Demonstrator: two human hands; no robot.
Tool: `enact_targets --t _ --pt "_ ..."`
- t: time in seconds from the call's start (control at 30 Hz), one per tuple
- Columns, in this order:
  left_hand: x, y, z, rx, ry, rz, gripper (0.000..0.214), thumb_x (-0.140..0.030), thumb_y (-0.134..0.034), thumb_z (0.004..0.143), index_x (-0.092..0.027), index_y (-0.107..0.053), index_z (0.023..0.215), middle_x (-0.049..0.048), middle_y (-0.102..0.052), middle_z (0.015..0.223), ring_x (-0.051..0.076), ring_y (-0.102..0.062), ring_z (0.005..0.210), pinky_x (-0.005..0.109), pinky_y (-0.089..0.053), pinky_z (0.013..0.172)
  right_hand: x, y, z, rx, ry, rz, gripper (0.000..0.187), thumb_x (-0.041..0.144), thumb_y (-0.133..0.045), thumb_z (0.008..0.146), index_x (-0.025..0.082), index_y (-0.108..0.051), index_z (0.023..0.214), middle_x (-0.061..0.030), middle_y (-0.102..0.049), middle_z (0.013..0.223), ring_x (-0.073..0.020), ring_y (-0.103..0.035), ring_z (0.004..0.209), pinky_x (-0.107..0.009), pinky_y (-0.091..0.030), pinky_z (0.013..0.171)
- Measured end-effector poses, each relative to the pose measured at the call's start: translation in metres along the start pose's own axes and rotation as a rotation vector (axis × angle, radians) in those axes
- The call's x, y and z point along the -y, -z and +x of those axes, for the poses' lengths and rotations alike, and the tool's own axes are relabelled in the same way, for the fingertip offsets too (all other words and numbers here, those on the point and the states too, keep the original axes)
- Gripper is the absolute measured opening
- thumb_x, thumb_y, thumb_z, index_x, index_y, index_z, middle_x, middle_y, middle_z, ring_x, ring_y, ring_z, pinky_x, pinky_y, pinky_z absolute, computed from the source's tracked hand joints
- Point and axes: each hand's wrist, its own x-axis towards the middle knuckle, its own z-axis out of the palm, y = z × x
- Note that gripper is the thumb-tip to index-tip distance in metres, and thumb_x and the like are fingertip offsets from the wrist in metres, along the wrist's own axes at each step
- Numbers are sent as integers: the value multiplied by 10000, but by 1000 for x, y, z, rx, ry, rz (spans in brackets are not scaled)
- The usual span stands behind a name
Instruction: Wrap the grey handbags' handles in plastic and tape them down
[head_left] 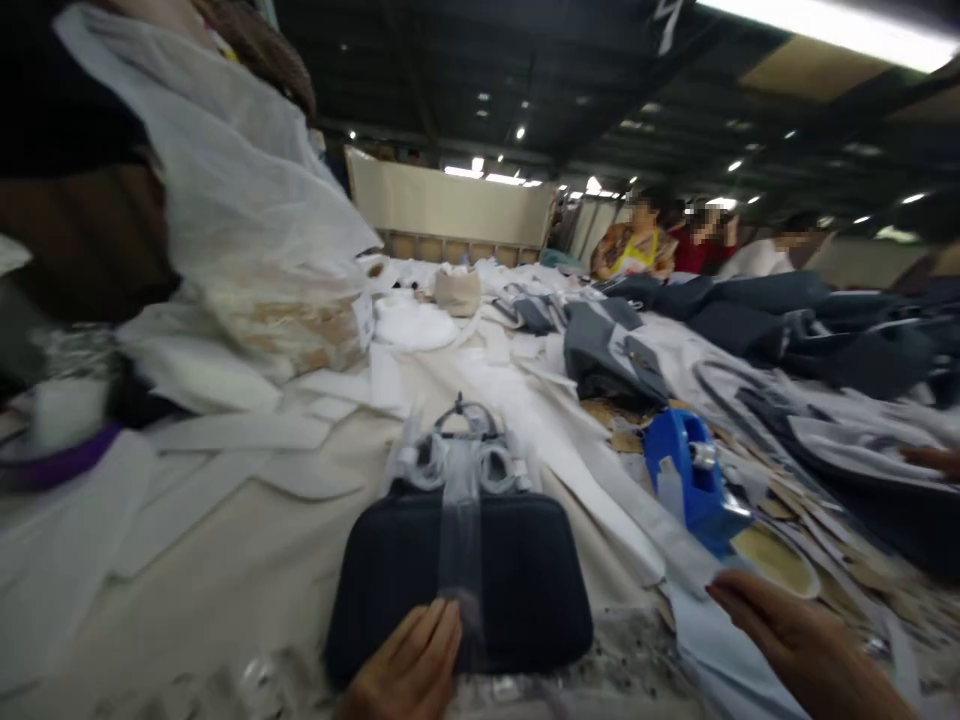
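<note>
Dark case (536,570) lying on the tabletop (247,545) looks light and stiff, best held by its side edges; near the blue dispenser (679,470), the right hand (787,630) stretches out; the left hand (409,655) rests, fingers together, at the clear tape (460,530); whether either hand grips anything, I cannot tell; no writing reads clearly

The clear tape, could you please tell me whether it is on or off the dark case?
On: the clear tape runs down the middle of the dark case, by the left hand.
</note>
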Motion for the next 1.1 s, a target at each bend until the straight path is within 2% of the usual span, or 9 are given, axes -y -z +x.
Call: enact_targets --t 0.07,0.13,0.23,0.3,0.4,0.53,0.7,0.9,1.1 --pt "-1 3 -2 40 -3 -47 339 -100 -378 858 -80 -626 1089 90 -652 1134 211 -537 1147 314 -435 997 48 5 1 218 292 40 261 413 -445 826 264 -625 710 -34 -690 712 -182 -650 630 -250 -479 574" --pt "-3 10 2 181 12 -88 373 -98 -370 843 -60 -598 1136 113 -613 1208 232 -492 1202 339 -425 1017 102 5 5 486 549 9 270 265 -391 891 256 -606 729 -13 -656 681 -143 -618 607 -216 -452 566" --pt "-5 20 8 281 41 -121 393 -113 -386 830 -63 -574 1171 111 -578 1261 237 -450 1242 349 -405 1042 172 -9 17 738 829 -149 234 132 -411 861 213 -595 743 -29 -661 754 -145 -609 667 -234 -414 592" --pt "-5 23 9 270 49 -134 383 -147 -401 837 -66 -573 1169 105 -579 1259 230 -458 1231 338 -400 1046 202 -28 28 812 961 -292 158 108 -470 815 182 -600 765 -42 -655 738 -155 -598 656 -257 -383 592" --pt "-4 21 7 249 56 -150 371 -180 -422 836 -71 -580 1154 103 -600 1223 225 -494 1186 340 -400 1043 220 -60 47 776 1082 -402 141 95 -501 756 151 -610 825 -57 -654 749 -167 -595 653 -282 -352 597" --pt "-3 19 6 221 56 -142 373 -193 -386 864 -56 -582 1149 112 -606 1205 237 -515 1155 356 -402 1032 224 -85 60 697 1135 -458 157 102 -482 761 153 -622 810 -65 -655 761 -190 -617 701 -303 -362 633" --pt "-3 21 11 136 83 -123 384 -167 -294 911 -65 -623 1080 107 -630 1152 237 -544 1118 350 -416 1010 230 -92 63 746 1123 -527 174 117 -473 784 142 -643 809 -83 -672 762 -215 -644 724 -309 -390 633" --pt "-4 14 10 88 79 -141 358 -115 -314 894 -73 -650 1012 107 -647 1099 239 -567 1093 353 -434 990 249 -89 67 857 970 -637 213 84 -496 751 108 -685 847 -122 -714 827 -246 -686 763 -278 -421 566" --pt "-3 15 12 55 108 -154 376 -103 -287 903 -65 -652 989 99 -656 1052 237 -581 1066 354 -446 973 256 -87 66 792 825 -629 181 94 -540 744 92 -708 809 -155 -720 764 -261 -697 765 -267 -472 604"
